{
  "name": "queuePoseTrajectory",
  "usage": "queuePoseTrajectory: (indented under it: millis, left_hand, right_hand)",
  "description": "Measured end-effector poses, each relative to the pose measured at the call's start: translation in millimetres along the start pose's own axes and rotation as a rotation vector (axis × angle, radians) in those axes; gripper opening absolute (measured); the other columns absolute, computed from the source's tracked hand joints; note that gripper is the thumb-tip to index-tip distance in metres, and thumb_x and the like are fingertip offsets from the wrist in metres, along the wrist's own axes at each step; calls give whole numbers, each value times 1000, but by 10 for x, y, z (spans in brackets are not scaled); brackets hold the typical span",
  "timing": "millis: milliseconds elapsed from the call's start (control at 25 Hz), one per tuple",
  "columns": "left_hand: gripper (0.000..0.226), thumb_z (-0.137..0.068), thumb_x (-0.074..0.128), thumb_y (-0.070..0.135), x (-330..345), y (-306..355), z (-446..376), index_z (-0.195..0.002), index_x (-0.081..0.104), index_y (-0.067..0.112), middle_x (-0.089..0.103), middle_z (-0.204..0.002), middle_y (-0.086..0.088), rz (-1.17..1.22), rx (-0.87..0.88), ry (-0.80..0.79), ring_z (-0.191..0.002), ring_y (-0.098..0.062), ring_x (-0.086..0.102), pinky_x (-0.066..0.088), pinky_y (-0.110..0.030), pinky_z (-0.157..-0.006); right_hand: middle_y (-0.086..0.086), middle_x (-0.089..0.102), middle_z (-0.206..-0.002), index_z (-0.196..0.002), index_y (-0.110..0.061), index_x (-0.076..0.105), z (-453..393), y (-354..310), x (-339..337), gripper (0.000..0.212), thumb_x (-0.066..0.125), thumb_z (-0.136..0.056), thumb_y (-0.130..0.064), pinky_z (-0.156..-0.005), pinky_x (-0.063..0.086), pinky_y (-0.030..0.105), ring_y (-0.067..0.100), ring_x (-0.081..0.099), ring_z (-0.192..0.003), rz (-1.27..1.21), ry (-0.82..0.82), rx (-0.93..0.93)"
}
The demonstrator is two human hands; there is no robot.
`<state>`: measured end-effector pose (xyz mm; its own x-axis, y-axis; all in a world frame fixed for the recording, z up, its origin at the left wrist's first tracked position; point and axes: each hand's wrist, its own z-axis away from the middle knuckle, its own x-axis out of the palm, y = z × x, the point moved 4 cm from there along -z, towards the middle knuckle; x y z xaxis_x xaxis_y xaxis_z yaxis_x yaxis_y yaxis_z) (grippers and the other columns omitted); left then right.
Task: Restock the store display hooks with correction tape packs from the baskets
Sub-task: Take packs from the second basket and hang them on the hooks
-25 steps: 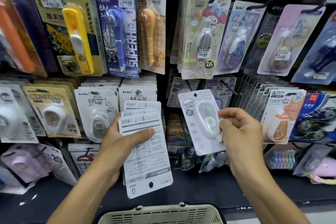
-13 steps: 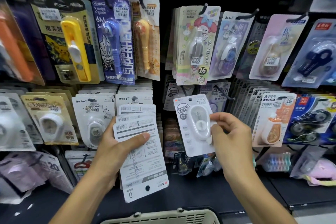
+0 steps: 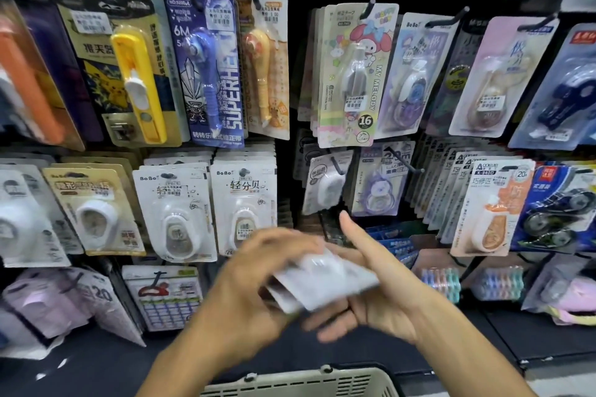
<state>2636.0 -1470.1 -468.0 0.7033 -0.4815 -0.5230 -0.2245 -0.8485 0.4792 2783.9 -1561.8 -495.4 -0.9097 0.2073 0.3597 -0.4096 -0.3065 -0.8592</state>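
Low in the middle, my left hand (image 3: 254, 287), blurred by motion, grips a stack of white correction tape packs (image 3: 325, 284) that is tilted nearly flat. My right hand (image 3: 377, 287) lies against the stack's right side. Its fingers are straight under the packs and the index finger sticks up. On the middle row, a white correction tape pack (image 3: 325, 185) hangs on a display hook (image 3: 337, 167) just above my hands. The rim of a beige basket (image 3: 290, 382) shows at the bottom edge.
The black pegboard wall is crowded with carded correction tapes: yellow, blue and orange pen types at the upper left, a My Melody pack (image 3: 358, 74) in the upper middle, full BoBo rows (image 3: 175, 209) at the left, and orange packs (image 3: 490, 206) at the right. A dark shelf (image 3: 419, 348) runs below.
The single white pack that my right hand was pinching now hangs on the middle hook. My right hand has dropped to the stack, which my left hand has swung right and tipped flat.
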Motion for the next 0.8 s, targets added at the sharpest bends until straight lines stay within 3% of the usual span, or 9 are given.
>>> queuePoseTrajectory:
  millis: [80, 200, 320, 400, 440, 520, 560, 680, 800]
  left_hand:
    - [74, -68, 89, 5, 190, 119, 53, -129, 57, 32, 56, -138, 18, -297, 312, -195, -129, -12, 52, 44, -31, -102]
    - [63, -80, 85, 24, 319, 119, 127, -133, 52, 32, 47, -138, -1, -482, 433, -196, -126, -19, 48, 33, -32, -108]
    - [92, -72, 92, 24, 232, 16, 87, -146, 39, 40, 31, -155, -5, -597, 78, 84, -143, -28, 33, 31, -54, -116]
    - [101, -79, 87, 23, 16, -181, 60, -154, 24, 46, 22, -165, 5, -219, -519, 216, -148, -18, 28, 30, -46, -118]
    - [85, -88, 77, 22, -36, -257, 96, -154, 28, 41, 35, -162, 1, 260, -706, 234, -140, -16, 41, 40, -40, -111]
    - [50, -93, 64, 27, 71, -342, 141, -141, 53, 22, 70, -129, -6, 1000, -846, 222, -109, -21, 66, 58, -37, -84]
    - [50, -87, 70, 33, 153, -356, 160, -134, 61, 21, 75, -121, -7, 1105, -861, 181, -104, -24, 72, 59, -39, -80]
    - [76, -50, 102, 38, 267, -365, 230, -118, 69, 32, 76, -120, -10, 942, -832, 151, -110, -30, 73, 55, -48, -95]
    - [83, -33, 106, 34, 230, -463, 214, -109, 72, 35, 78, -113, -11, 915, -899, 217, -103, -33, 76, 58, -52, -90]
  right_hand:
    - [19, 68, -118, -129, -4, 64, 33, 107, 126, 69, 76, -83, -54, -94, 52, 46, 36, 65, -106, -189, -83, 5]
    - [28, 60, -125, -135, 6, 54, -11, 203, 40, 63, 79, -85, -22, -105, 44, 51, 42, 57, -116, -254, 24, -118]
    - [31, 61, -129, -131, -2, 61, 40, 147, -85, 53, 74, -82, -19, -95, 51, 55, 41, 64, -105, -247, 124, -316]
    - [27, 67, -122, -126, -8, 64, 42, 77, -86, 53, 78, -78, -24, -86, 57, 54, 37, 70, -96, -252, 164, -423]
    - [23, 71, -117, -121, -11, 67, 26, 63, -81, 50, 80, -75, -27, -78, 60, 50, 35, 73, -92, -245, 199, -468]
    - [18, 75, -106, -104, -19, 73, 5, 68, -50, 37, 83, -72, -35, -67, 61, 39, 28, 75, -85, -161, 292, -516]
    - [16, 77, -101, -96, -22, 73, -4, 84, -31, 31, 83, -72, -39, -64, 60, 36, 26, 76, -81, -111, 336, -532]
    - [12, 77, -90, -85, -23, 73, 6, 130, -47, 32, 81, -75, -52, -60, 59, 31, 23, 74, -76, -36, 449, -565]
    - [7, 77, -85, -90, -18, 69, 59, 7, -54, 40, 71, -78, -56, -56, 57, 26, 18, 74, -72, 49, 494, -632]
